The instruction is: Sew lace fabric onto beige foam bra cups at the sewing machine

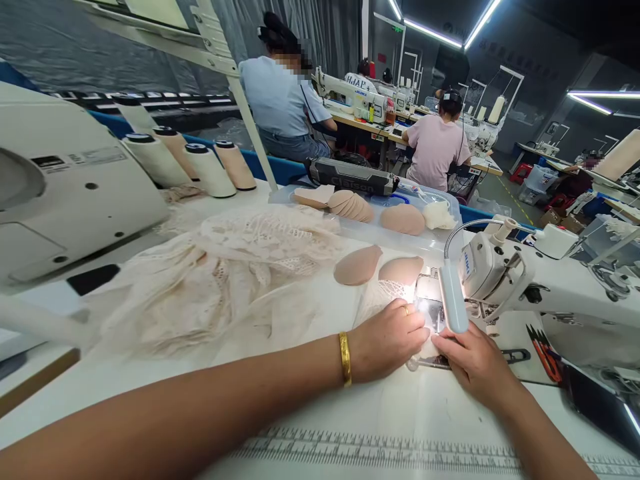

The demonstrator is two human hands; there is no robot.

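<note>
Right under the needle of the sewing machine (505,273), lit hard by its gooseneck lamp (453,303), lies a small lace piece (385,293), and both hands press it to the bed. That placement makes sense: the fabric has to sit flat where the stitch falls, so it is pinned from both sides, not lifted.

On one side, the left hand (387,340) lies palm down, fingers together and pointed at the lit spot, flat on the lace and clasping nothing; a ring sits on one finger and a gold bangle (345,359) on the wrist. Its forearm crosses the white table (350,427) from the lower left. Opposite it, the right hand (475,363) comes in from the lower right, fingers bent and tips down at the edge of the cloth beside the lamp head. Glare hides whether it pinches the edge or only presses on it.

Just beyond the lace, two beige bra cups (357,265) lie near the needle, within easy reach. Farther back, a clear tray (435,237) holds more cups in a stack. A heap of cream lace (225,273) spreads over the table to the left, with thread cones (210,170) behind it. Red-handled snips (547,353) lie by the machine base. Two other people sit at machines farther back, facing away.
</note>
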